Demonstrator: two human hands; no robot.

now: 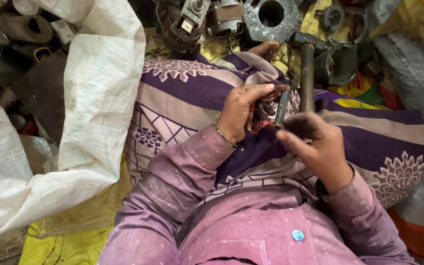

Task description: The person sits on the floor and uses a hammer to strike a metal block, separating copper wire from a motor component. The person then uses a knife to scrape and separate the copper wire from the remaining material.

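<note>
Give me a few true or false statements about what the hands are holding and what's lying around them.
1. The left hand grips a tangled reddish-brown wire bundle. True.
2. The right hand is empty. False: it holds a slim grey metal tool against the bundle.
3. A dark-handled hammer lies beyond the hands. True.
4. A white woven sack lies on the person's right. False: it is on their left.

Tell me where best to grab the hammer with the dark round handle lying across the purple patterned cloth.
Grip the dark round handle of the hammer about midway along its bare length, coming from the right side. The metal head lies at the far end among scrap parts, and the near end runs under the right hand. The left hand, holding a reddish wire bundle, blocks the other side.
</note>
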